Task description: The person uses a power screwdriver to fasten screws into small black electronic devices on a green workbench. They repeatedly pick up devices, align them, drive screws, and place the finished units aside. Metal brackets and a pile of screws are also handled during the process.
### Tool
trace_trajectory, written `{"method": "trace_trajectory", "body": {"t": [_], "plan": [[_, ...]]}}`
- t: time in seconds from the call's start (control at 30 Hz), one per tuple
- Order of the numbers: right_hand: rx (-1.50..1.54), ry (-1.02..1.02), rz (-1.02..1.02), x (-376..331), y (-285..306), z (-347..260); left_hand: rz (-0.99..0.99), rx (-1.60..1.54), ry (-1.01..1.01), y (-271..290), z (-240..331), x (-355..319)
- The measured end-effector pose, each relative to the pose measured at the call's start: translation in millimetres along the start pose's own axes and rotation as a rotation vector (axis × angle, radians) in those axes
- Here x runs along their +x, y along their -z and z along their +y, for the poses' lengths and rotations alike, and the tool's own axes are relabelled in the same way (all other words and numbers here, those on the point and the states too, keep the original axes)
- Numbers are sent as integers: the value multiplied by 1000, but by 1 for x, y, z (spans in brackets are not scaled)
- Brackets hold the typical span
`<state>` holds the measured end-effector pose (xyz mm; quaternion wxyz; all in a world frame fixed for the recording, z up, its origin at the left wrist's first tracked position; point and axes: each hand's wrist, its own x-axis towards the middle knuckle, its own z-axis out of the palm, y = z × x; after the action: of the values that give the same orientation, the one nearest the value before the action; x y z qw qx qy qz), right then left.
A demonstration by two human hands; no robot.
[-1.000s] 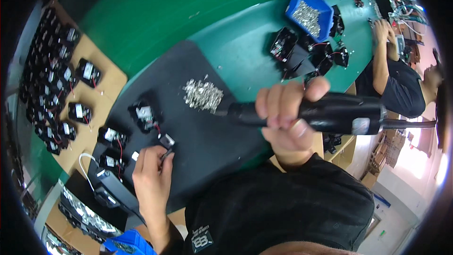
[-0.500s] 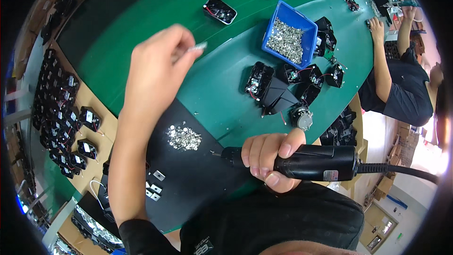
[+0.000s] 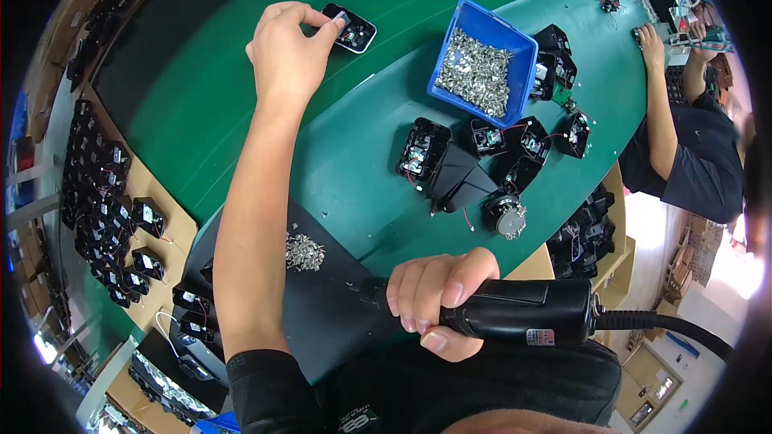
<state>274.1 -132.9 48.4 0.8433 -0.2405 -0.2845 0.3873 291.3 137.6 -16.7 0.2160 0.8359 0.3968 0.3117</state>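
My left hand [image 3: 288, 52] is stretched out to the far left and pinched on a small pale metal plate [image 3: 343, 17]. The plate is at the black plastic housing [image 3: 359, 34], which lies open side up on the green surface. Whether the plate touches the housing's inside, I cannot tell. My right hand [image 3: 442, 297] is wrapped around a black corded electric screwdriver [image 3: 527, 311], held level close to my body. Its bit points left, over a black mat [image 3: 334, 305]. A small pile of screws [image 3: 305, 254] lies on that mat, partly behind my left forearm.
A blue bin [image 3: 515, 76] full of screws stands in the middle. Near it are black housings [image 3: 424, 149] with wires and a round motor-like part [image 3: 507, 217]. More housings [image 3: 149, 217] crowd a cardboard surface at left. A co-worker's arm [image 3: 659, 112] is at far right.
My left hand has moved away from me with the plate, up to the black housing. The screwdriver in my right hand has come slightly left and closer to my body.
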Motion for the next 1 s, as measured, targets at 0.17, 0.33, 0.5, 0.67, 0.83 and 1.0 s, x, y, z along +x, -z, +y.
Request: {"method": "trace_trajectory", "body": {"t": [0.17,0.33,0.5,0.67,0.83,1.0], "plan": [[-79,-65,-122,0,9,-6,-92,39,143,1,10,1],[42,25,39,1,2,2,-167,-108,264,1,11,10],[14,-5,-60,3,8,0,-282,-112,215,13,-5,18],[-11,-18,-87,1,6,-1,-353,-366,215,68,-12,-12],[-49,-58,-40,-2,9,1,-306,-97,184,170,23,-104],[18,-89,-33,-5,-1,3,-376,173,177,218,21,-208]]}}
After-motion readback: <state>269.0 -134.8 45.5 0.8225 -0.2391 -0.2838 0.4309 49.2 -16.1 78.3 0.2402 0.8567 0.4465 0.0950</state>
